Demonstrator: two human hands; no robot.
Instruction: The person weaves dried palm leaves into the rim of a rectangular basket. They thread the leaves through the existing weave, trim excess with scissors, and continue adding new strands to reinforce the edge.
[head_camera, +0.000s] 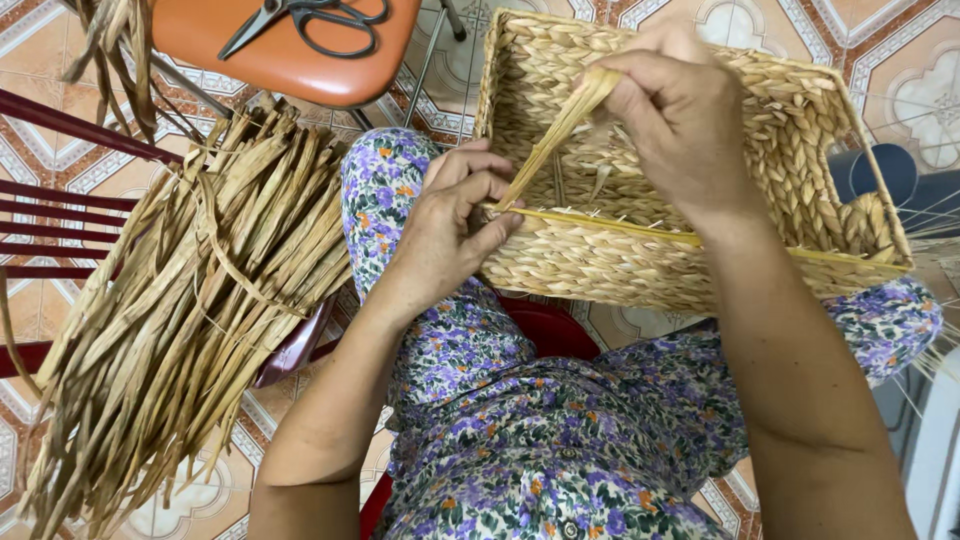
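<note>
A rectangular woven straw basket (800, 150) rests tilted on my lap, its opening facing up. My left hand (450, 225) pinches the lower end of a pale dried fibre strand (555, 135) right at the basket's near rim. My right hand (675, 115) holds the upper end of the same strand above the inside of the basket, keeping it taut. The strand runs diagonally between both hands.
A big bundle of dried fibre strips (190, 300) lies across a dark red rack (60, 215) on my left. Black scissors (305, 20) sit on an orange stool (290, 55) at the top. My floral clothing (540, 440) fills the bottom; patterned floor tiles (910, 60) surround everything.
</note>
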